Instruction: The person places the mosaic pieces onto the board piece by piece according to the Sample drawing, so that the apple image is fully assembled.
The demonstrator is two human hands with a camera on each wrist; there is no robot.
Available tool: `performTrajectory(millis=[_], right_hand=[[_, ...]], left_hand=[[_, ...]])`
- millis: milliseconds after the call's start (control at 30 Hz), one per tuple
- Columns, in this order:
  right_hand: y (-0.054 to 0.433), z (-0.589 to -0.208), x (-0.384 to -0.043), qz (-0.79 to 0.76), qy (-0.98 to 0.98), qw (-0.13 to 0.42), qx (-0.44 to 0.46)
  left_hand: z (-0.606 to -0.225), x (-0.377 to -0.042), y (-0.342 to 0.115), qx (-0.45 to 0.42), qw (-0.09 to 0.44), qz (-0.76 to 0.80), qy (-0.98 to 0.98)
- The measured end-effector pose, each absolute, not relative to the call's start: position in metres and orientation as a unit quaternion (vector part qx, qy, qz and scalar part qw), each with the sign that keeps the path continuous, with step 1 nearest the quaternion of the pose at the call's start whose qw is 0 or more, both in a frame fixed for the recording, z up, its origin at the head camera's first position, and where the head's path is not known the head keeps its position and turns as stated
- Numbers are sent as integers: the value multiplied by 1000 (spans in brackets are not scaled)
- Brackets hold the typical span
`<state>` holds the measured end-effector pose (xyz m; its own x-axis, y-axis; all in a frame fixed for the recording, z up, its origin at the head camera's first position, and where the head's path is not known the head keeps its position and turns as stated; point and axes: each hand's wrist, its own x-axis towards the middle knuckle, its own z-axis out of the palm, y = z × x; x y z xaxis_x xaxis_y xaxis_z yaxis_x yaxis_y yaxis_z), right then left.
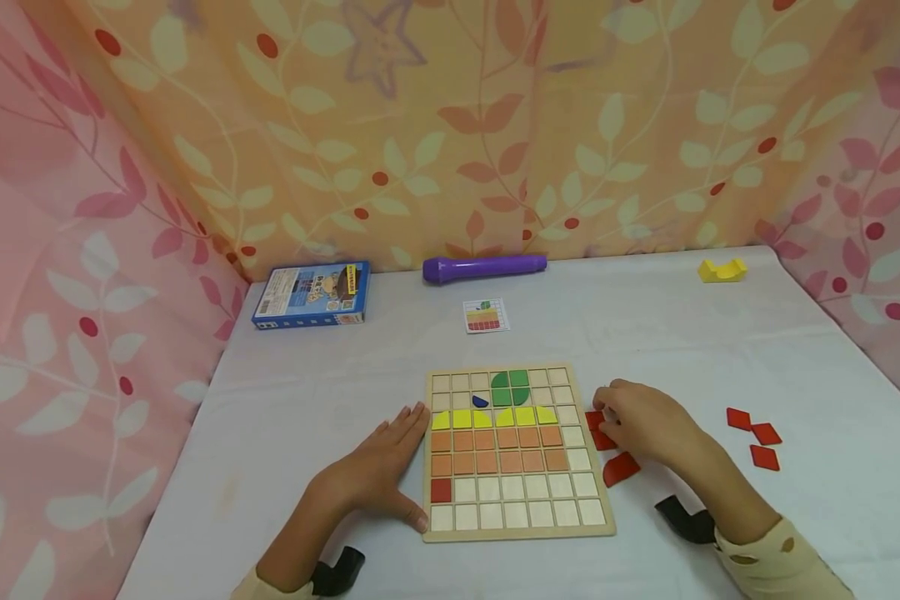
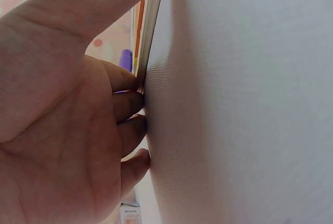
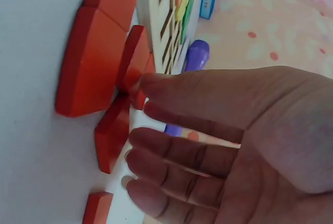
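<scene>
A wooden grid board [image 1: 521, 533] carries green, yellow, orange and red tiles plus a small dark blue piece [image 1: 480, 402]. One red square tile [image 1: 441, 490] sits in its left column. Against the board's left edge, my left hand [image 1: 371, 467] rests with fingers extended and thumb spread near the lower corner. My right hand [image 1: 648, 421] is over the loose red tiles [image 1: 621, 470] beside the board's right edge. In the right wrist view, thumb and index fingertips meet at a red tile [image 3: 139, 99], pinching it; the other fingers [image 3: 151, 193] are bent loosely.
Three red diamond tiles [image 1: 765, 434] lie farther right. Behind the board are a small pattern card [image 1: 486, 317], a purple tube-like object [image 1: 487, 267] and a blue box [image 1: 311, 296]. A yellow notched block [image 1: 722, 271] stands at the back right. Patterned curtains surround the white-covered table [image 1: 307, 375].
</scene>
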<state>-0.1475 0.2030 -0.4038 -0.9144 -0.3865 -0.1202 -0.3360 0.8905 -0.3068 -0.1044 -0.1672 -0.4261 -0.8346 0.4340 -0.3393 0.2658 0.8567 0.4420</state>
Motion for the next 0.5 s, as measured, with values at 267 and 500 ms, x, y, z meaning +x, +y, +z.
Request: performTrajectory(millis=[267,500], right_hand=[[201,-406,-149,-143,968,82,-188],[201,-409,-152,-142,972,72,-176]], left_hand=[[-425,-104,-167,183,219,189,940],[-426,-104,-167,182,221,189,939]])
